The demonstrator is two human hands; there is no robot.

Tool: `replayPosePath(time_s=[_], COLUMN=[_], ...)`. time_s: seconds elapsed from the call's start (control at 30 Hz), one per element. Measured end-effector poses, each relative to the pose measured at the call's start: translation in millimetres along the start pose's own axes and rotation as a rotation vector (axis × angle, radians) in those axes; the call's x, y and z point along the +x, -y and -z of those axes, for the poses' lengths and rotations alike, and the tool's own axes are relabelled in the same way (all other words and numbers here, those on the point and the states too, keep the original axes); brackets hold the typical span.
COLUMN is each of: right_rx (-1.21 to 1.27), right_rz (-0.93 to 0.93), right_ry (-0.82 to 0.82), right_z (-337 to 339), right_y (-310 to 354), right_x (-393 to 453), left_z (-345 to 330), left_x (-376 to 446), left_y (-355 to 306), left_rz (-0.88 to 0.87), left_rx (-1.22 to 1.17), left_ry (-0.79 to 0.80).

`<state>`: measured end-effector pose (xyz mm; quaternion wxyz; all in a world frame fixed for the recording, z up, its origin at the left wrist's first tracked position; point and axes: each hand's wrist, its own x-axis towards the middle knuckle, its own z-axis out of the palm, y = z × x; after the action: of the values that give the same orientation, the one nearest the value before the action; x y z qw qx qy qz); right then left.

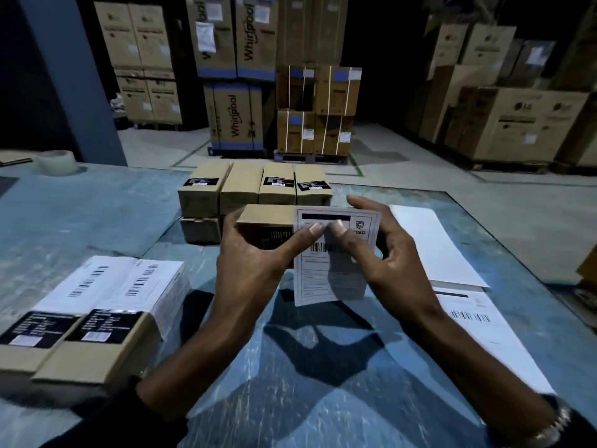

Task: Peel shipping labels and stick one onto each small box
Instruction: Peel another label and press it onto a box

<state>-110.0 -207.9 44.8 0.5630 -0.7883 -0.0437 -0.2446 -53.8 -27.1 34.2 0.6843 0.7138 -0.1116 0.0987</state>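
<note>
Both hands raised over the table centre. Left hand grips a small box, fingers curled round its left end, thumb across onto the label. Right hand pinches the label's right part, thumb on its face next to the left thumb; label covers the box's right end and hangs below it. Whether it is stuck yet: cannot tell. Stack of boxes just behind, toward the far edge. Two labelled boxes near the left edge. Label sheets near the right edge. Tape roll at far left corner.
</note>
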Motion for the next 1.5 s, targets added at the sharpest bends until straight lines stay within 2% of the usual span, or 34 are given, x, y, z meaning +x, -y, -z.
replayPosePath(time_s=[0.33, 0.53, 0.83, 1.1, 1.3, 1.5], right_rx=[0.018, 0.059, 0.084, 0.008, -0.028, 0.081], right_rz=[0.084, 0.101, 0.102, 0.075, 0.132, 0.01], right_ry=[-0.112, -0.227, -0.413, -0.389, -0.364, -0.374], right_z=[-18, -28, -34, -33, -35, -28], right_y=[10, 14, 12, 12, 14, 3], right_x=[-12, -20, -27, -29, -31, -22], left_z=[-4, -6, -14, -19, -15, -18], left_x=[-15, -22, -41, -41, -35, -29], left_y=[0, -5, -15, -20, -14, -4], left_rz=[0.016, 0.066, 0.022, 0.053, 0.11, 0.122], left_rx=[-0.145, -0.23, -0.276, -0.321, -0.415, -0.389], left_ry=[-0.095, -0.104, -0.088, -0.138, -0.209, -0.25])
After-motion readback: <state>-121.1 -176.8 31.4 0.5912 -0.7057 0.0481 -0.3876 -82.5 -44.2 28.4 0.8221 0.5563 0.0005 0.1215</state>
